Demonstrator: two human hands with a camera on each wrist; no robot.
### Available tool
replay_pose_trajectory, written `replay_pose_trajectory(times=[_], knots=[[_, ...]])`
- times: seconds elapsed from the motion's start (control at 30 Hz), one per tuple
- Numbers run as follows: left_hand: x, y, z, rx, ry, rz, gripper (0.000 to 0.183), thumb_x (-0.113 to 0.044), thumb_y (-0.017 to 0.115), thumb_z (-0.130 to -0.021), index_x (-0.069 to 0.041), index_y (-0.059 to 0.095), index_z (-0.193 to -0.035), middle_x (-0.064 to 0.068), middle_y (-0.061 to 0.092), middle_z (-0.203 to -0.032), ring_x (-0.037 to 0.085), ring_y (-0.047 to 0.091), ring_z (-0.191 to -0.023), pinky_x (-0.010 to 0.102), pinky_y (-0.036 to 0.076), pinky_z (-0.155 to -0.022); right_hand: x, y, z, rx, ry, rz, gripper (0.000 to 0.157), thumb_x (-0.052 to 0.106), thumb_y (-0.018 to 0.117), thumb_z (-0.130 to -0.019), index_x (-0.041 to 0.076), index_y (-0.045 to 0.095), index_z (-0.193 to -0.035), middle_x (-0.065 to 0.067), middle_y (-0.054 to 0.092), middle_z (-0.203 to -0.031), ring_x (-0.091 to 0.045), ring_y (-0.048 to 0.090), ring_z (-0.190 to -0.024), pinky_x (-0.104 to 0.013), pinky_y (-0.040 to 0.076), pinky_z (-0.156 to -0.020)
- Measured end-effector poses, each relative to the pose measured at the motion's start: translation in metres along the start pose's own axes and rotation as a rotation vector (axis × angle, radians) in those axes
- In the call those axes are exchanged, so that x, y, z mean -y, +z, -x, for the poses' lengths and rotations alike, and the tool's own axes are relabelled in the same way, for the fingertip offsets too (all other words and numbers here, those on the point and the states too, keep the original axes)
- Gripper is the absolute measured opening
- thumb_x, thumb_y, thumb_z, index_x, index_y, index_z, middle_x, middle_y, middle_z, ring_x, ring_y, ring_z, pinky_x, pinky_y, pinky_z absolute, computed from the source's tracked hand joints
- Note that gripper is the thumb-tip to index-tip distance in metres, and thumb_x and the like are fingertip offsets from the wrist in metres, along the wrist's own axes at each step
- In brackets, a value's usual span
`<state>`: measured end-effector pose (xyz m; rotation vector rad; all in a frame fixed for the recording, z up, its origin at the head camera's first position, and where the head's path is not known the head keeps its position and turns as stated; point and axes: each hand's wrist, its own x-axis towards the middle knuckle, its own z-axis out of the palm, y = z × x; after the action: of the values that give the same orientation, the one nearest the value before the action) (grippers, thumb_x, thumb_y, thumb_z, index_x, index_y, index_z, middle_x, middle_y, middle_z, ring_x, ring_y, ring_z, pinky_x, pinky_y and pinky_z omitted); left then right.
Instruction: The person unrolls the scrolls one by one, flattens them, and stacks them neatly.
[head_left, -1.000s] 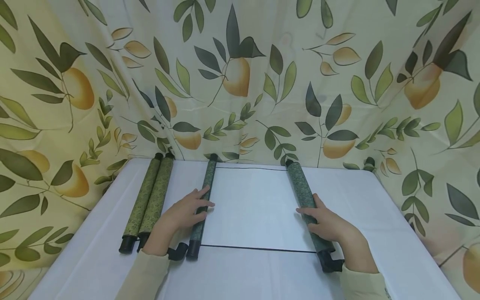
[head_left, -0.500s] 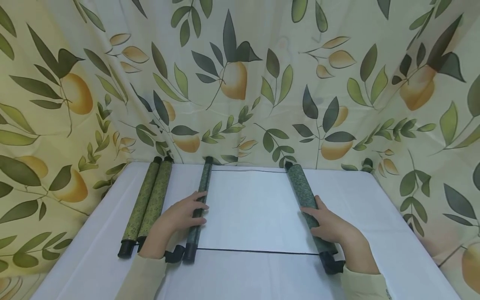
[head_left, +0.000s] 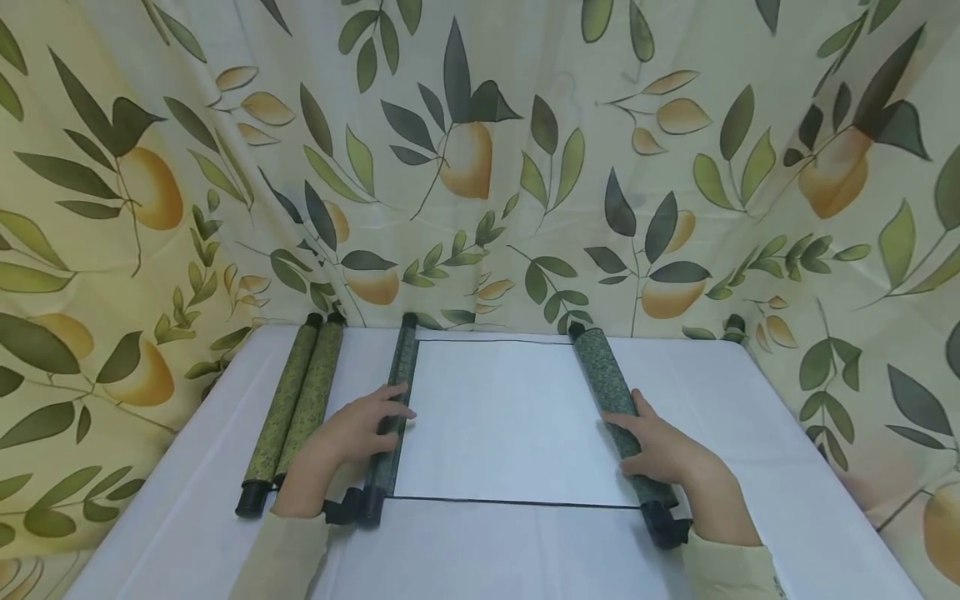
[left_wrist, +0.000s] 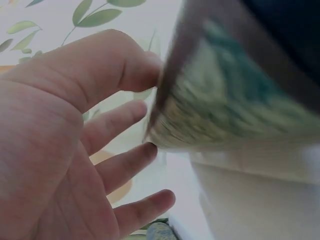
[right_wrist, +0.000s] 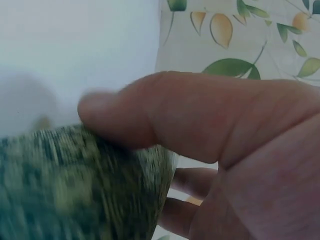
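Note:
A green-patterned hanging scroll lies partly unrolled on the table, its blank white sheet [head_left: 495,417] stretched between two rolled ends. My left hand [head_left: 348,437] reaches over the left roll [head_left: 405,354]. In the left wrist view its thumb [left_wrist: 127,65] touches the roll's edge while the fingers stay spread and nearly straight. My right hand [head_left: 667,446] grips the right roll [head_left: 600,367]; in the right wrist view the thumb [right_wrist: 150,110] bends over the patterned roll [right_wrist: 75,185], with fingers partly hidden behind it. Black knobs cap the rolls' ends.
Two yellow-green rolls [head_left: 311,392] with black ends lie side by side at the table's left. White cloth covers the table [head_left: 465,558]. A curtain [head_left: 525,67] printed with fruit and leaves hangs along the back and sides.
The left roll has shifted left together with my left hand, and more white sheet shows between the rolls. My right hand and the right roll have hardly moved.

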<state>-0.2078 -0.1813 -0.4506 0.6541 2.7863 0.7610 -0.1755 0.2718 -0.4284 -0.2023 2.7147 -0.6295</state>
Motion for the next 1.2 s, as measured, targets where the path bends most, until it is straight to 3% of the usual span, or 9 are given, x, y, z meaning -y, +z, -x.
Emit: replay_pose_trajectory(times=[0.13, 0.27, 0.4, 0.47, 0.57, 0.67, 0.73, 1.03, 1.2], knots=[[0.0002, -0.0044, 0.0009, 0.008, 0.009, 0.011, 0.041, -0.003, 0.062, -0.087, -0.016, 0.07, -0.125, 0.01, 0.038, -0.158, 0.036, 0.045, -0.138, 0.029, 0.043, -0.056, -0.0016, -0.003, 0.0006, 0.014, 0.005, -0.007, 0.079, -0.004, 0.066, -0.077, 0.009, 0.043, -0.151, -0.039, -0.007, -0.158, -0.063, 0.021, -0.138, -0.059, 0.048, -0.087], [0.0034, -0.0072, 0.0011, 0.006, 0.031, -0.012, 0.032, -0.008, 0.062, -0.093, -0.013, 0.07, -0.124, 0.013, 0.04, -0.156, 0.039, 0.042, -0.139, 0.043, 0.053, -0.082, -0.002, -0.0036, -0.0022, 0.013, -0.002, 0.003, 0.077, -0.001, 0.066, -0.078, 0.009, 0.043, -0.151, -0.039, -0.007, -0.157, -0.063, 0.023, -0.137, -0.06, 0.048, -0.086], [0.0058, -0.0095, -0.0003, 0.007, 0.054, -0.007, 0.03, -0.015, 0.067, -0.096, -0.009, 0.069, -0.125, 0.016, 0.041, -0.155, 0.041, 0.044, -0.137, 0.054, 0.043, -0.104, -0.0003, -0.0036, -0.0047, 0.001, 0.016, 0.018, 0.081, 0.007, 0.078, -0.077, 0.009, 0.043, -0.151, -0.038, -0.006, -0.158, -0.064, 0.023, -0.137, -0.069, 0.045, -0.09], [0.0064, -0.0103, -0.0006, 0.014, 0.056, 0.005, 0.031, -0.015, 0.068, -0.095, -0.008, 0.069, -0.125, 0.017, 0.04, -0.155, 0.042, 0.043, -0.137, 0.055, 0.043, -0.105, 0.0004, -0.0035, -0.0049, 0.001, 0.026, 0.023, 0.085, 0.007, 0.08, -0.075, 0.01, 0.043, -0.151, -0.038, -0.006, -0.158, -0.064, 0.023, -0.136, -0.069, 0.045, -0.089], [0.0067, -0.0111, -0.0001, 0.017, 0.051, 0.006, 0.031, -0.012, 0.068, -0.094, -0.008, 0.069, -0.124, 0.019, 0.04, -0.155, 0.043, 0.044, -0.137, 0.055, 0.044, -0.104, 0.0008, -0.0025, -0.0044, 0.001, 0.027, 0.027, 0.087, 0.0, 0.076, -0.072, 0.009, 0.042, -0.151, -0.038, -0.006, -0.158, -0.062, 0.031, -0.133, -0.056, 0.051, -0.078], [0.0065, -0.0111, 0.0009, 0.013, 0.052, -0.001, 0.03, -0.009, 0.067, -0.094, -0.009, 0.07, -0.124, 0.02, 0.04, -0.155, 0.043, 0.043, -0.137, 0.055, 0.044, -0.104, 0.0005, -0.0005, -0.0042, -0.01, 0.036, 0.021, 0.088, -0.004, 0.071, -0.071, 0.01, 0.04, -0.153, -0.036, -0.012, -0.159, -0.056, 0.044, -0.122, -0.042, 0.049, -0.066], [0.0061, -0.0108, 0.0017, 0.013, 0.043, 0.009, 0.031, -0.007, 0.067, -0.094, -0.009, 0.07, -0.124, 0.019, 0.039, -0.155, 0.042, 0.042, -0.138, 0.054, 0.043, -0.105, 0.0001, 0.0004, -0.0042, -0.031, 0.042, 0.029, 0.088, -0.004, 0.07, -0.072, 0.01, 0.039, -0.153, -0.036, -0.014, -0.158, -0.053, 0.048, -0.113, -0.039, 0.047, -0.063], [0.0041, -0.0096, 0.0044, 0.012, 0.023, 0.011, 0.031, -0.004, 0.066, -0.093, -0.011, 0.07, -0.122, 0.019, 0.04, -0.155, 0.043, 0.041, -0.139, 0.055, 0.043, -0.105, -0.0005, 0.0043, -0.0041, -0.107, 0.064, 0.086, 0.085, -0.003, 0.067, -0.072, 0.011, 0.039, -0.152, -0.04, 0.006, -0.151, -0.036, 0.055, -0.082, -0.042, 0.046, -0.062], [0.0043, -0.0093, 0.0036, 0.011, 0.027, 0.002, 0.031, -0.004, 0.066, -0.092, -0.011, 0.07, -0.122, 0.019, 0.04, -0.154, 0.042, 0.044, -0.137, 0.053, 0.045, -0.102, -0.0006, 0.0046, -0.0035, -0.108, 0.092, 0.078, 0.08, -0.004, 0.063, -0.077, 0.013, 0.039, -0.152, -0.043, 0.012, -0.148, -0.049, 0.057, -0.098, -0.054, 0.051, -0.069]])
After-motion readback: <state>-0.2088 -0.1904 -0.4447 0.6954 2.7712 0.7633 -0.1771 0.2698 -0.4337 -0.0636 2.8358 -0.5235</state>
